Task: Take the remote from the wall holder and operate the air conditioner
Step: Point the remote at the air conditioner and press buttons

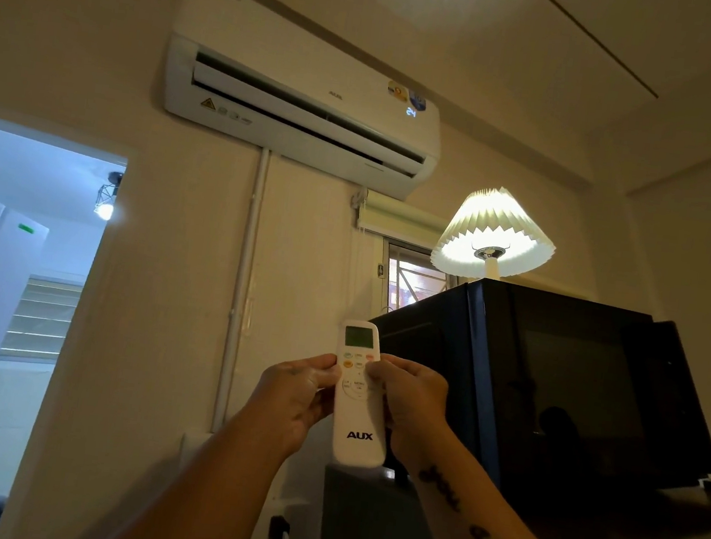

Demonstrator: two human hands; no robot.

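A white AUX remote [358, 431] is held upright in front of me, its small screen on top and coloured buttons below. My left hand [295, 396] grips its left edge. My right hand [411, 404] grips the right edge, thumb resting on the buttons near the red one. High on the wall hangs the white air conditioner [305, 84], its flap open and a lit "24" showing at its right end. The wall holder is not in sight.
A black microwave [576, 386] stands right of the hands, with a lit pleated lamp [494, 237] on top. A doorway [22, 273] to a bright room opens at left. A white pipe [245, 278] runs down the wall. A plugged socket [279, 528] sits low.
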